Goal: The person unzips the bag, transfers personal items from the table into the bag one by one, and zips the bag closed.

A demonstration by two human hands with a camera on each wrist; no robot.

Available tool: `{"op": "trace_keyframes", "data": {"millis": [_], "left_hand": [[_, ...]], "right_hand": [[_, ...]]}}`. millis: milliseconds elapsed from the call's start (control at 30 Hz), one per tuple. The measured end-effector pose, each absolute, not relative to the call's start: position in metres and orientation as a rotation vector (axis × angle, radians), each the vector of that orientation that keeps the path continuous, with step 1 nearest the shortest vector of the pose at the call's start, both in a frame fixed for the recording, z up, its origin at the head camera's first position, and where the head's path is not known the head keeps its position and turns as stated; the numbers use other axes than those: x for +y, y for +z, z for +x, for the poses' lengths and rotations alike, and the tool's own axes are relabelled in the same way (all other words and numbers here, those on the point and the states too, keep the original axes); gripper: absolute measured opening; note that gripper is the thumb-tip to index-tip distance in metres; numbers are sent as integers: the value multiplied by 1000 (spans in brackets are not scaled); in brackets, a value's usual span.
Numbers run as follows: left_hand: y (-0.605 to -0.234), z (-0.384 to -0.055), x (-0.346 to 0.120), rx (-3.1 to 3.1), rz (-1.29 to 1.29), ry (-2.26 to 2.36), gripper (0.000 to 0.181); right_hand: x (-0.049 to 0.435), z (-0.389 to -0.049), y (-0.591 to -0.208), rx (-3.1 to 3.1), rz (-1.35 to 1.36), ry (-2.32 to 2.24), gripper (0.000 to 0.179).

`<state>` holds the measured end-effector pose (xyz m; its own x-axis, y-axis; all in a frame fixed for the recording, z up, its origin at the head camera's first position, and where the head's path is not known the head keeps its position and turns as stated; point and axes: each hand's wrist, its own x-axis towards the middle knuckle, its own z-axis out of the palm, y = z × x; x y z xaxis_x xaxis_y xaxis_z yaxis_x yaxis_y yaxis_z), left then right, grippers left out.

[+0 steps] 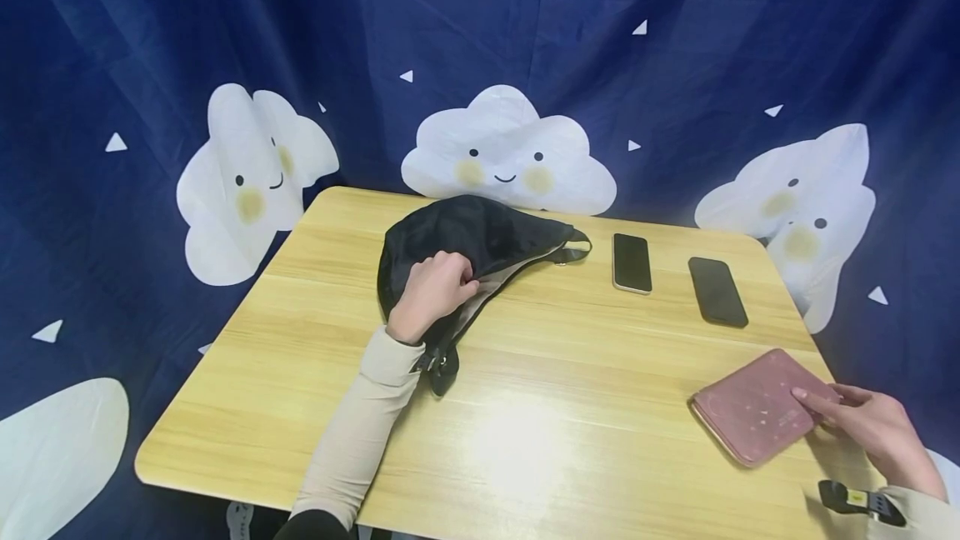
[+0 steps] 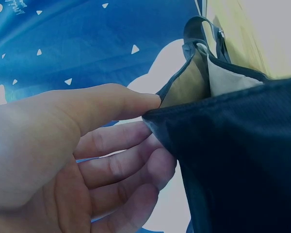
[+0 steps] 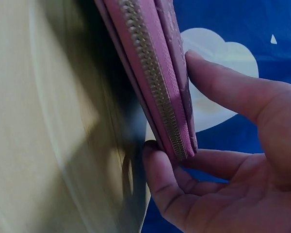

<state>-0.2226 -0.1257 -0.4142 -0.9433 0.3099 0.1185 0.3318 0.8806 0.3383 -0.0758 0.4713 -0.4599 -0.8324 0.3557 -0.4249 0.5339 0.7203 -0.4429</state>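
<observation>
My left hand [image 1: 435, 294] pinches the edge of a black bag [image 1: 480, 232] between thumb and fingers. In the left wrist view the bag [image 2: 242, 155] gapes at its mouth, and a pale lining [image 2: 228, 80] shows inside. At the table's right edge my right hand [image 1: 873, 432] grips a pink zip wallet [image 1: 757, 407], thumb on top and fingers beneath. Its gold zip [image 3: 153, 73] runs along the side in the right wrist view, where the wallet is tilted and close over the tabletop.
Two dark phones, one with a light rim [image 1: 632, 263] and one all dark [image 1: 717, 292], lie on the wooden table [image 1: 562, 382] right of the bag. A strap loop [image 1: 573, 248] sticks out from the bag's right end. Behind the table hangs a blue curtain [image 1: 465, 23] with clouds.
</observation>
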Motion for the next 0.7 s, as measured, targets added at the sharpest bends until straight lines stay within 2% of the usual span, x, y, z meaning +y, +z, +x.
{"op": "trace_keyframes", "data": {"millis": [133, 367, 567, 700], "left_hand": [[-414, -222, -126, -2988, -514, -558, 42], [-414, -222, -126, -2983, -515, -560, 44], [-414, -222, -125, -2982, -513, -560, 44], [-415, -222, -126, -2980, -511, -557, 43]], "right_hand": [[475, -77, -460, 2512, 670, -865, 97], [474, -76, -461, 2375, 665, -1056, 50], [474, -72, -465, 2332, 653, -1217, 42], [478, -68, -468, 2213, 652, -1486, 27]]}}
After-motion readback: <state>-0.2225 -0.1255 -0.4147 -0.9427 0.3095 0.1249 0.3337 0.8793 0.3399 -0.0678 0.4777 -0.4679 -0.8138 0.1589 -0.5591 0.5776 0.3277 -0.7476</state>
